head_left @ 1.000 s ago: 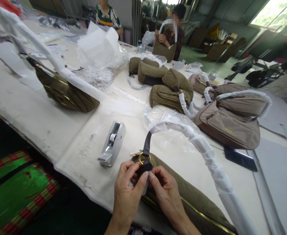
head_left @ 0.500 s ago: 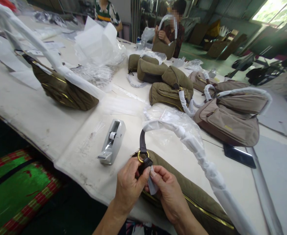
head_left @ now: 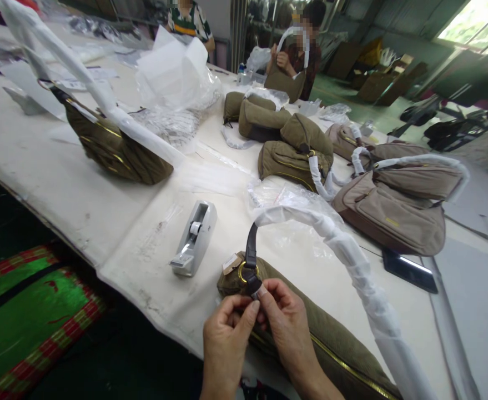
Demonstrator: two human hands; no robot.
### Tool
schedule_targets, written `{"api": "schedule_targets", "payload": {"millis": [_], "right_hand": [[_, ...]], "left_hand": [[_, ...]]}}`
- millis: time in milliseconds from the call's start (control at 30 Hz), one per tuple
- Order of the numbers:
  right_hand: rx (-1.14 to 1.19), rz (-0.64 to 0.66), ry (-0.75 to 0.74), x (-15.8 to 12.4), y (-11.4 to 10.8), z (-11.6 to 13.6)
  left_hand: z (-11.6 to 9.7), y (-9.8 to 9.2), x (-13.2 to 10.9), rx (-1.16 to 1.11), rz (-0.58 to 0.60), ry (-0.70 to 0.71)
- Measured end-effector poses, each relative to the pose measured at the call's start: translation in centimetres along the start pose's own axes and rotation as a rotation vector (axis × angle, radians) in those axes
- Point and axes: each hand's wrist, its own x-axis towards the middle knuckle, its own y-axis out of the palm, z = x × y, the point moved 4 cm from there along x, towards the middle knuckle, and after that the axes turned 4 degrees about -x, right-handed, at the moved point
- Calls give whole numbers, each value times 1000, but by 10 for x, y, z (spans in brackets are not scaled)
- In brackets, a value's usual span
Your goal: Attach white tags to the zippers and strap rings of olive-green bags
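Observation:
In front of me lies an olive handbag (head_left: pixel 322 311) with a gold zip. Its handle (head_left: pixel 364 278) is wrapped in white and arches to the right. A dark leather strap end (head_left: pixel 250 244) joins a gold ring (head_left: pixel 244 272) and a dark tab (head_left: pixel 252 284). My left hand (head_left: pixel 229 333) pinches just below the tab, thumb and fingers closed. My right hand (head_left: pixel 285 319) is closed at the tab's lower end, its thumb pressing a pale strip (head_left: pixel 261 292). Most of the strip is hidden by my fingers.
A grey tape dispenser (head_left: pixel 194 239) stands left of the handbag. Olive bags (head_left: pixel 296 161), taupe bags (head_left: pixel 393 211) and a phone (head_left: pixel 410 270) lie beyond. Another olive bag (head_left: pixel 114 147) is at left. Plastic wrapping (head_left: pixel 177 72) is piled behind; two people are across the table.
My left hand has moved down off the ring and tab, uncovering them and the bag's end with a tan tag. The pale strip that hung down is now mostly covered by my fingers.

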Motion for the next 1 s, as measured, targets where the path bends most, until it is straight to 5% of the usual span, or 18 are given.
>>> {"api": "schedule_targets", "payload": {"millis": [167,333,533,733,867,1000], "right_hand": [[-132,-13,-109,0,0,3],[-5,33,-9,0,1,-5],[-135,-11,-135,4,-6,1],[32,128,-23,2,-1,-3],[196,162,70,0,2,-10],[111,71,-9,3,-1,-9]], "left_hand": [[3,5,1,-318,-74,-62],[4,10,-2,-452,-113,-50],[6,13,0,-384,-125,-51],[4,10,-1,-388,-153,-16],[-4,3,-3,-102,-230,128],[-12,-1,-2,142,-266,294]]}}
